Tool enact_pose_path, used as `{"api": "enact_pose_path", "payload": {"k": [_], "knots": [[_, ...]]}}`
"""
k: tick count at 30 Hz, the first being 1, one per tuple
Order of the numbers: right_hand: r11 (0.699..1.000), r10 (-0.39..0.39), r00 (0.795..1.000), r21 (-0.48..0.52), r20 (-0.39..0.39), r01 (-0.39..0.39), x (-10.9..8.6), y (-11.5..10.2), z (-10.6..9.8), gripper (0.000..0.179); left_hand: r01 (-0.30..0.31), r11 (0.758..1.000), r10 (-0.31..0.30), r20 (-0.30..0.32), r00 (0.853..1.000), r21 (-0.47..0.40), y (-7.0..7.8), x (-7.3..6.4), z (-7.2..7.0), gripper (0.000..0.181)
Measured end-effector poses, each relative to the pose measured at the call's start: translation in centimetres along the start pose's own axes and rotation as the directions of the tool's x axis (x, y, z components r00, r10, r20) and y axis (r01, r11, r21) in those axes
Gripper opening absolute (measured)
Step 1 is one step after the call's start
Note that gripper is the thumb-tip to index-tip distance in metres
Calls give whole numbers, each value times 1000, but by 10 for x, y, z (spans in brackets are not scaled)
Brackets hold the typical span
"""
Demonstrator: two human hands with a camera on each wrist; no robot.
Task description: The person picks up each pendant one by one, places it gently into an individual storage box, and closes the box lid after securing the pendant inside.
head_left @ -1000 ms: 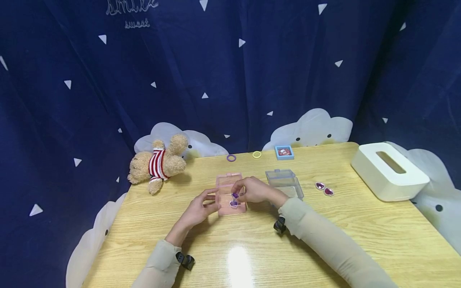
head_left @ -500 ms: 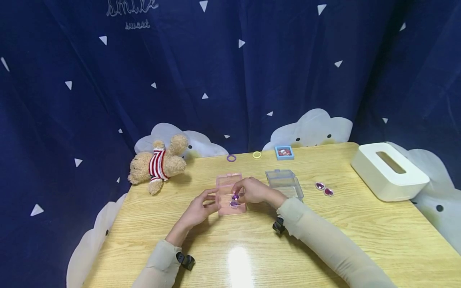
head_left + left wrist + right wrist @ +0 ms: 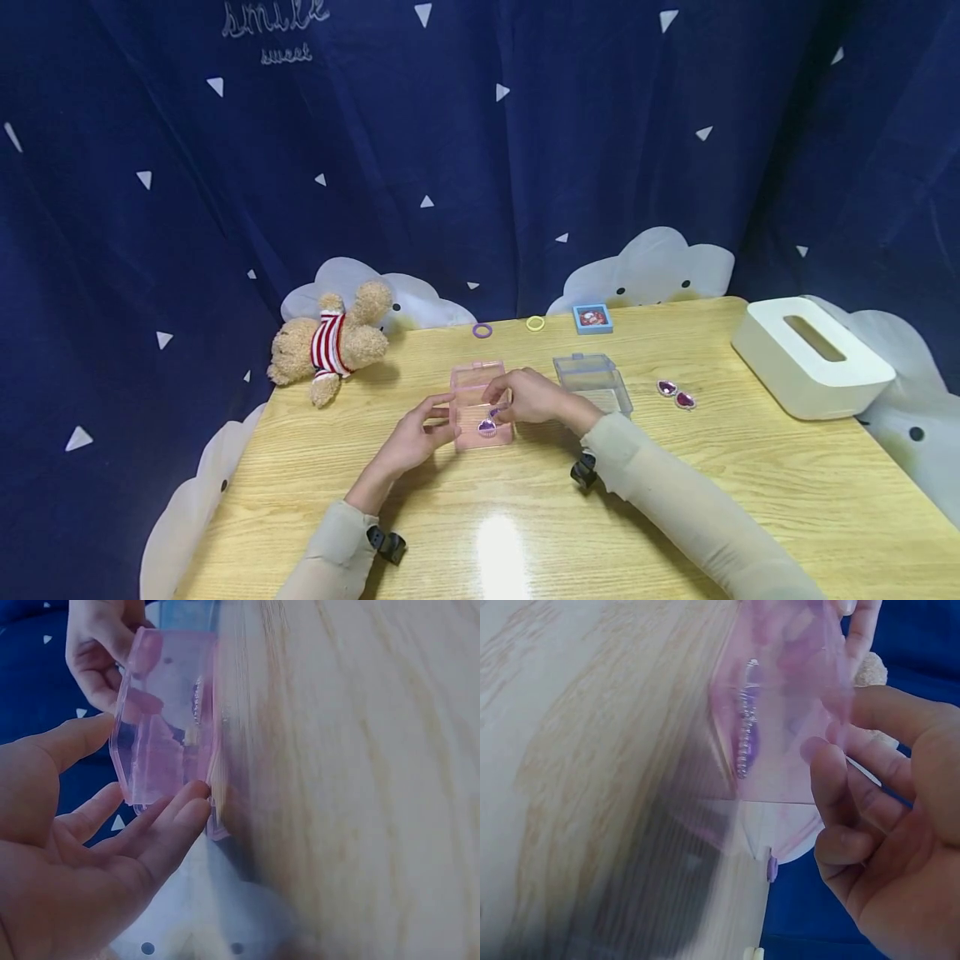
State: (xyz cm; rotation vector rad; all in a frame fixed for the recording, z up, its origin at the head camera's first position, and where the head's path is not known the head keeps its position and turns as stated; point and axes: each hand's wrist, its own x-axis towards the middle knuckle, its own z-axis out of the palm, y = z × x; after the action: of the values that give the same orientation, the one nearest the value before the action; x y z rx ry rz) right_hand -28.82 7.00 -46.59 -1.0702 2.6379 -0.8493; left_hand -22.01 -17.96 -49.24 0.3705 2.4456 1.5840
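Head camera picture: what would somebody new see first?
Probably the teddy bear in red-and-white stripes, lying on the left. Next, the open pink see-through box between left hand and right hand, a sparkly purple trinket inside. Then the white tissue box on the right.

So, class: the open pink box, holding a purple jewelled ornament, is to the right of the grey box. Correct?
Not quite: the head view shows the open pink box, holding a purple jewelled ornament, is to the left of the grey box.
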Motion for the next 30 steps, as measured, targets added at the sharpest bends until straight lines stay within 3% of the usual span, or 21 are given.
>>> {"api": "enact_pose_path", "payload": {"k": [6,16,25,30], "knots": [[998,-7,1000,62,-8,7,-6,1,-7,29,25,1000,-25,1,1000,-5,0,-1,1,61],[989,-2,999,148,-33,7,-18,6,-23,28,30,999,-30,-54,998,10,2,-1,1,59],[989,31,995,146,-93,-17,-32,16,-40,28,13,1000,-10,-153,988,20,13,-2,-1,51],[987,91,990,143,-106,-76,-44,21,-52,26,3,999,3,-174,985,34,22,-3,-3,46]]}}
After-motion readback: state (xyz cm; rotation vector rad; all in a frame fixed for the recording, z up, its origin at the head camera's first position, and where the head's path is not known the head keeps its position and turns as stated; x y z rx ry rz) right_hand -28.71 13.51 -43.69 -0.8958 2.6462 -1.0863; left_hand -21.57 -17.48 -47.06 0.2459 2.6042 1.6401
